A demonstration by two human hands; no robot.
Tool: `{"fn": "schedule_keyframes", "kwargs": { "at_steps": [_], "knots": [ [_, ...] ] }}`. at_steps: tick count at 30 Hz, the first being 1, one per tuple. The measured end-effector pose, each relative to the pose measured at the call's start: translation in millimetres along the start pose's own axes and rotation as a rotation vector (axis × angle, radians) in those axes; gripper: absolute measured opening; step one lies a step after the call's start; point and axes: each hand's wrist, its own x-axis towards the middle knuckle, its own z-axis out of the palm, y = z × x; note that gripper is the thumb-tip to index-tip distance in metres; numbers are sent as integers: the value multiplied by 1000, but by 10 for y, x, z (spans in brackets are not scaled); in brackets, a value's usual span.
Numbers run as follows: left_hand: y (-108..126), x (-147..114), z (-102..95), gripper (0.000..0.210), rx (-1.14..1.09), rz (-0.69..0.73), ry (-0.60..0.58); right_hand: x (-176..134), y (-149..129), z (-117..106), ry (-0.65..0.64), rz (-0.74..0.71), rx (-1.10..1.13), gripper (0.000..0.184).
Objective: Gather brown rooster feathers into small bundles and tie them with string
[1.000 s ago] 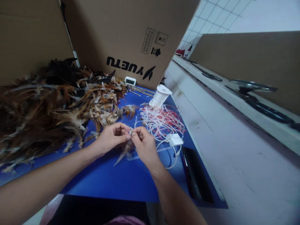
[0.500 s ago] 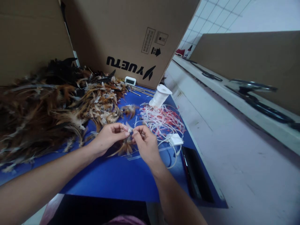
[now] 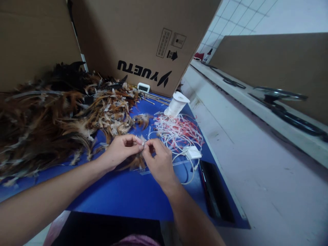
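Small bunch of brown feathers with pale fluff (image 3: 135, 162): one, held over the blue tabletop (image 3: 123, 196), inward of its near edge; apparently part-worked. Left hand (image 3: 125, 149): thumb and forefinger pinching its pale end. Right hand (image 3: 158, 158): fingertips closed at that same end; any binding too small to tell. Brown-and-tan feather tuft (image 3: 141, 120): one, mid-table; finished or not, cannot tell. Large heap of brown and black feathers (image 3: 61, 118): table's left side, seemingly unworked. Tangle of red and white strips (image 3: 179, 130), white cylindrical spool (image 3: 176, 105): toward right edge, plenty left.

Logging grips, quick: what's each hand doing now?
Left hand: closed, pinching a feather bundle.
Right hand: closed at the bundle's pale end; exact hold unclear.
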Motion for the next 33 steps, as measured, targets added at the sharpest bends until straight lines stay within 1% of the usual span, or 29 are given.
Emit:
{"fn": "schedule_keyframes", "kwargs": {
  "at_steps": [8, 15, 22, 28, 33],
  "knots": [
    [-13, -5, -1, 13, -78, -69, 3, 6, 17, 11, 4, -5, -18, 11],
    [-10, 2, -8, 18, -145, -135, 34, 13, 40, 10, 89, -10, -18, 11],
    [5, -8, 8, 17, -123, -96, 36, -4, -4, 20, 136, -72, -1, 8],
    [-6, -6, 11, 16, -48, -52, 30, 7, 12, 35, 114, -87, -44, 11],
    [-17, -7, 7, 16, 43, -12, 2, -2, 20, 33, 104, -82, -53, 12]
  ]
}}
